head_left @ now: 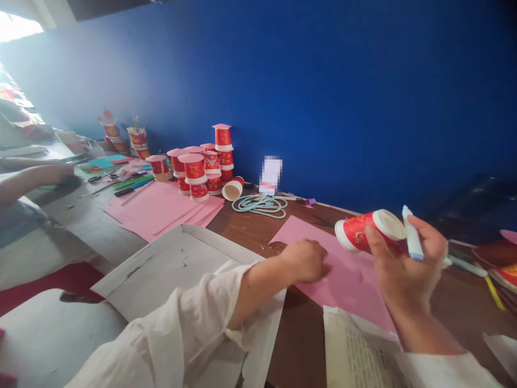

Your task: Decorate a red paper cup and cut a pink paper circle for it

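Note:
My right hand [412, 275] is raised over the table and wrapped round a red paper cup [359, 230] with a white rim, tilted on its side. A white marker with a light-blue end [412, 234] is also held among its fingers. Below lies a sheet of pink paper [339, 285]. My left hand [305, 261] is at the left part of that sheet, its fingers curled in and slightly blurred. Whatever the left fingers may hold is hidden.
Stacked red cups [195, 170] with pink paper tops stand by the blue wall, beside a cup on its side [233, 189] and a coiled cable [260, 206]. Pink sheets [161, 207], a white box lid [161, 269] and a printed page [355, 350] lie nearer. Another person's arm [36, 180] reaches in left.

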Demonstrator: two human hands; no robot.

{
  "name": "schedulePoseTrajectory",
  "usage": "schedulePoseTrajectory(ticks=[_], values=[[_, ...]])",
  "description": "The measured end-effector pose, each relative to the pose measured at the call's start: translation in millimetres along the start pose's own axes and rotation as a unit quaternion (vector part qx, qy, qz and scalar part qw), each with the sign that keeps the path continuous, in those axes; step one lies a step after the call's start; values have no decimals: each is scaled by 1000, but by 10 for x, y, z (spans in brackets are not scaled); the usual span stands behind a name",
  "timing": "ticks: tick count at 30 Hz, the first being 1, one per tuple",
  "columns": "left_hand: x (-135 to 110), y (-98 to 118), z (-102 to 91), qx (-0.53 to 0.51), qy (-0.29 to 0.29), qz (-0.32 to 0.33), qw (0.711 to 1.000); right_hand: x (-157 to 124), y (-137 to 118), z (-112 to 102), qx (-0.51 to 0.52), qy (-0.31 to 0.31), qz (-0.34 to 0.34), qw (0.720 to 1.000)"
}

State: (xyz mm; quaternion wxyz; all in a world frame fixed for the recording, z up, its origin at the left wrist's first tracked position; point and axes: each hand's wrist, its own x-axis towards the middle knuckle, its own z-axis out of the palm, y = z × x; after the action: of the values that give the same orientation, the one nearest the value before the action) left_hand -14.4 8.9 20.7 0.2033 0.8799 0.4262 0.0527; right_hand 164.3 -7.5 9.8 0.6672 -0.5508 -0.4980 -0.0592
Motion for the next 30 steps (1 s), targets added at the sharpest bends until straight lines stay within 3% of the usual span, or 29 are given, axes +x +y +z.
schedulePoseTrajectory(ticks=[2,5,8,10,14,19,30], values=[[-23,-182,-288,-44,75,-92,992,82,-75,79,-24,-15,-10,1000],[32,-495,-490,-156,258,-116,946,109,-129,328,-28,-58,-10,998],[146,-731,-375,-292,392,-86,868,8,-105,661,-14,-102,0,995],[208,-823,-224,-331,431,-49,838,-106,-65,848,-7,-122,10,993],[254,-908,-34,-394,370,4,841,-334,22,1007,20,-172,-6,985],[278,-917,-44,-416,274,2,867,-430,74,981,27,-221,-45,974],[271,-929,-70,-350,290,4,891,-446,81,984,68,-248,-65,964]])
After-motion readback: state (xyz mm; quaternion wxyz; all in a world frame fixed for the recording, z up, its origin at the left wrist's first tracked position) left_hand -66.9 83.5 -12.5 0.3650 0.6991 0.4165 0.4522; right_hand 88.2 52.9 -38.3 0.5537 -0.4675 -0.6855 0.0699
